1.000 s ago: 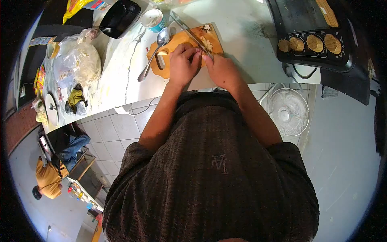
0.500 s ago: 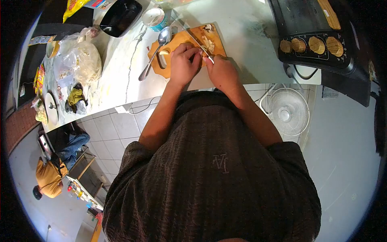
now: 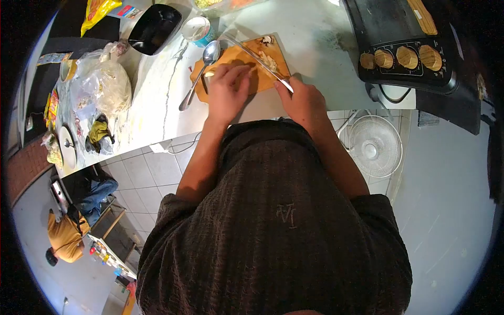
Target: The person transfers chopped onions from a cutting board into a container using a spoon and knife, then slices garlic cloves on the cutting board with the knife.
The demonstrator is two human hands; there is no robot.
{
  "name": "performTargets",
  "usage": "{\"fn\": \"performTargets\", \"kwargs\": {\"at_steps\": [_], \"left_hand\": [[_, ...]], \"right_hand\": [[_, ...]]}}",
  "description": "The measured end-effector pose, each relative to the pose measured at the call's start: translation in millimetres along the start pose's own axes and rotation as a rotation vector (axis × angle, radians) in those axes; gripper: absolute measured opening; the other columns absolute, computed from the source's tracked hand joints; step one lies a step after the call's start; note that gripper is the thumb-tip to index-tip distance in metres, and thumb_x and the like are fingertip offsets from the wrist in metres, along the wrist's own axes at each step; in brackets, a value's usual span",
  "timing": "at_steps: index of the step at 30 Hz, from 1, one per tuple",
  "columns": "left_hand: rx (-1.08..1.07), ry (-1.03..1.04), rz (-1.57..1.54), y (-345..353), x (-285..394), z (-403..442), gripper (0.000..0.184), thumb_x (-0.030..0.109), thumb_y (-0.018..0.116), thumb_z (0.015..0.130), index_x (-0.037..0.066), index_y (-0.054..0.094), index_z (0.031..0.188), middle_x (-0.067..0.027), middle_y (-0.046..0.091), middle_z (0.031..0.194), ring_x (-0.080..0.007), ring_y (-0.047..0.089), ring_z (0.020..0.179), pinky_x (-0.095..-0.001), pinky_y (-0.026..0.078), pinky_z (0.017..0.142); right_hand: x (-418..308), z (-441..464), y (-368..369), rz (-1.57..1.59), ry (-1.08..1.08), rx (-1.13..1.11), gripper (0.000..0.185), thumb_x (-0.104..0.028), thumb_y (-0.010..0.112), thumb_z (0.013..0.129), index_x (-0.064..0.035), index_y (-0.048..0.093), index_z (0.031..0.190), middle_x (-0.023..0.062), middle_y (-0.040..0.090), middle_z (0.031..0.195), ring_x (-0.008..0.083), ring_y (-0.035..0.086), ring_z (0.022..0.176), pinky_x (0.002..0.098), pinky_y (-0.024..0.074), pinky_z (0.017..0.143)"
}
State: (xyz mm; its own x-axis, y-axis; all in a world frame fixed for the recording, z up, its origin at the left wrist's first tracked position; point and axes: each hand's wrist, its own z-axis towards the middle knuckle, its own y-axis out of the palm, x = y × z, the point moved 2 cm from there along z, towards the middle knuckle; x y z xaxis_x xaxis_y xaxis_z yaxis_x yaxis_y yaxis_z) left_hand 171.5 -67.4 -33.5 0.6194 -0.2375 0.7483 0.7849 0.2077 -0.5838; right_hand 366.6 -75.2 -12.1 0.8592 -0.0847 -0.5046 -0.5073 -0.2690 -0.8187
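Note:
My right hand [image 3: 304,101] is closed around the handle of a knife [image 3: 254,54], whose blade slants up and left across the wooden cutting board [image 3: 281,58]. Pale slices that look like garlic [image 3: 268,61] lie beside the blade. Over the left part of the board hovers my left hand [image 3: 227,94], its fingers loosely bent with a gap between thumb and forefinger. A pale clove [image 3: 210,73] shows at the edge of that hand, partly covered by it. A metal spoon [image 3: 211,52] rests across the board's left end, bowl away from me.
A teal-and-white tub [image 3: 198,32] and a black tray [image 3: 155,29] stand behind the board. Plastic bags [image 3: 107,79] lie at the left. On the right sits a black appliance with wooden knobs [image 3: 407,57]. A fan [image 3: 370,146] and a seated person [image 3: 67,236] are beyond the counter.
My hands have moved apart: the left slid left, away from the blade, and its fingers loosened. My right hand moved slightly right and down with the knife.

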Motion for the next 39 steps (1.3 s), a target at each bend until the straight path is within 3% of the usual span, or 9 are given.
{"fn": "performTargets", "kwargs": {"at_steps": [4,7,14,19,22,24,28,32,39], "left_hand": [[0.161,-0.166,0.161,-39,-21,-6,0.017,0.013,0.071,0.080,0.007,0.069,0.096,-0.0134,0.062,0.089,-0.0312,0.062,0.082,-0.0406,0.047,0.072],[0.159,-0.269,0.576,-60,-50,-11,0.028,0.026,0.074,0.083,0.007,0.066,0.103,-0.0104,0.065,0.098,-0.0276,0.064,0.089,-0.0404,0.050,0.077],[-0.073,-0.517,0.571,-81,-85,-18,0.040,0.038,0.073,0.085,0.005,0.063,0.105,-0.0138,0.069,0.104,-0.0284,0.068,0.096,-0.0402,0.052,0.081],[-0.143,-0.647,0.291,-84,-82,-20,0.032,0.033,0.068,0.091,0.005,0.064,0.107,-0.0106,0.069,0.096,-0.0260,0.068,0.085,-0.0391,0.049,0.078],[-0.111,-0.576,0.224,-85,-84,-22,0.026,0.027,0.063,0.095,0.002,0.066,0.103,-0.0135,0.070,0.094,-0.0249,0.068,0.079,-0.0356,0.051,0.074],[-0.047,-0.291,0.532,-93,-68,-26,0.021,0.020,0.062,0.096,0.000,0.068,0.100,-0.0162,0.070,0.091,-0.0241,0.068,0.077,-0.0358,0.052,0.073],[-0.018,-0.508,0.222,-102,-9,-25,0.020,0.015,0.060,0.097,-0.001,0.067,0.106,-0.0156,0.070,0.092,-0.0233,0.065,0.072,-0.0348,0.051,0.068],[-0.166,-0.103,0.150,-80,38,-14,0.012,0.007,0.066,0.089,0.001,0.068,0.098,-0.0156,0.067,0.085,-0.0309,0.066,0.073,-0.0362,0.052,0.068],[-0.254,-0.037,0.316,-56,64,-10,0.009,0.010,0.065,0.088,0.006,0.069,0.095,-0.0107,0.066,0.083,-0.0333,0.065,0.071,-0.0405,0.052,0.063]], "right_hand": [[4,-2,-4,-0.006,-0.022,0.000,0.043,-0.044,0.056,0.096,-0.0021,0.062,0.092,0.0237,0.067,0.078,0.0444,0.066,0.076,0.0519,0.0505,0.070],[6,-1,-2,0.003,0.024,-0.001,0.046,-0.047,0.054,0.096,-0.0027,0.064,0.091,0.0242,0.067,0.079,0.0439,0.067,0.079,0.0533,0.0528,0.071],[4,2,-8,-0.035,0.030,-0.045,0.048,-0.049,0.051,0.097,-0.0022,0.064,0.092,0.0246,0.067,0.079,0.0448,0.067,0.079,0.0540,0.0524,0.073],[8,3,-9,-0.048,0.000,-0.045,0.046,-0.048,0.052,0.096,-0.0036,0.061,0.092,0.0240,0.066,0.076,0.0460,0.065,0.077,0.0539,0.0494,0.071],[13,5,-8,-0.050,-0.029,-0.024,0.044,-0.048,0.053,0.096,-0.0046,0.060,0.089,0.0227,0.066,0.076,0.0450,0.064,0.076,0.0536,0.0493,0.069],[13,3,-12,-0.065,-0.046,-0.003,0.044,-0.047,0.054,0.095,-0.0049,0.060,0.088,0.0223,0.066,0.076,0.0445,0.065,0.076,0.0533,0.0494,0.069],[15,0,-22,-0.086,-0.106,0.037,0.041,-0.045,0.057,0.094,-0.0056,0.060,0.085,0.0208,0.066,0.076,0.0430,0.065,0.074,0.0518,0.0497,0.066],[17,0,-25,-0.096,-0.200,0.059,0.037,-0.043,0.060,0.092,-0.0064,0.062,0.090,0.0197,0.067,0.075,0.0412,0.067,0.072,0.0529,0.0518,0.065],[20,-5,-27,-0.103,-0.294,0.155,0.036,-0.043,0.063,0.090,-0.0069,0.062,0.086,0.0171,0.065,0.073,0.0384,0.065,0.069,0.0491,0.0509,0.061]]}}
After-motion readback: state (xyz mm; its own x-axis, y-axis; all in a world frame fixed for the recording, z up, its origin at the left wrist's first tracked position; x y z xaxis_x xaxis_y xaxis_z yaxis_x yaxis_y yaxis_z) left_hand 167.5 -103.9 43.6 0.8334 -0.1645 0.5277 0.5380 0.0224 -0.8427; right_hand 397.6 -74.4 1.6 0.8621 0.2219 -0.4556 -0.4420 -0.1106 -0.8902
